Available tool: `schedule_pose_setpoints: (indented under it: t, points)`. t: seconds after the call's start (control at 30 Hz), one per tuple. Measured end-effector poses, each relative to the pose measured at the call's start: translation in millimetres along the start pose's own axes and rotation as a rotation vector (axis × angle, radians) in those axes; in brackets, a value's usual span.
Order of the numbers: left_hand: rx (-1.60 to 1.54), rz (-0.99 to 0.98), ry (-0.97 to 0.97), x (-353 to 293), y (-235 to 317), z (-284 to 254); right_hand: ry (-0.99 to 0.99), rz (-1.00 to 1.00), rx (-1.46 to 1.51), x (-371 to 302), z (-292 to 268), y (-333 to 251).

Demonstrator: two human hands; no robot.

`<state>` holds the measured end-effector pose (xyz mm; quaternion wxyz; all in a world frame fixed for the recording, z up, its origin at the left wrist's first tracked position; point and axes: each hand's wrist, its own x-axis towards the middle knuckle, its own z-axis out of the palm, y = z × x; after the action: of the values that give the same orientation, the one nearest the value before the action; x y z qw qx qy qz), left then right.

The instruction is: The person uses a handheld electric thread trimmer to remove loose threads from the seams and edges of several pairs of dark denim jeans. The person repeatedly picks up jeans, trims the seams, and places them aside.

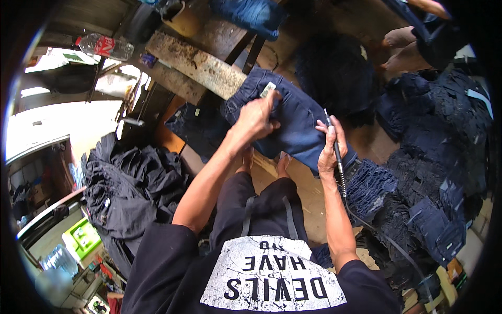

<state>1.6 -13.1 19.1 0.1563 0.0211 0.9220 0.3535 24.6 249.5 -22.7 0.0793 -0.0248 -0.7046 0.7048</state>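
Dark blue denim trousers (295, 123) lie across a plank in front of me, with the waistband toward the upper left. My left hand (257, 116) is over the upper part, its index finger stretched to a small white label (269, 89) and its thumb apart; the fingertips are slightly blurred. In my right hand (332, 146) is a slim pen-shaped rotary tool (337, 152), tip upward, held at the right side of the trousers. From its spring-guarded lower end, a cable (389, 240) runs down to the lower right.
Frayed dark denim pieces (423, 157) are heaped on the right. On the left sits a pile of black cloth (138, 193). The stained plank (196, 60) holds a plastic bottle (107, 47) nearby. Another person's bare legs (400, 49) show at the upper right.
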Motion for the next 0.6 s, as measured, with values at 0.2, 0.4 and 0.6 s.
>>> schedule_pose_setpoints:
  t: [0.2,0.4,0.6]
  points:
    - [-0.472,-0.100,0.143,-12,-18,-2,-0.369,-0.391,-0.271,15,34,-11]
    - [-0.474,-0.097,0.151,-11,-26,3,-0.435,-0.531,-0.187,22,72,13]
    - [-0.568,-0.060,0.207,-13,-36,12,-0.527,-0.571,-0.225,23,69,18]
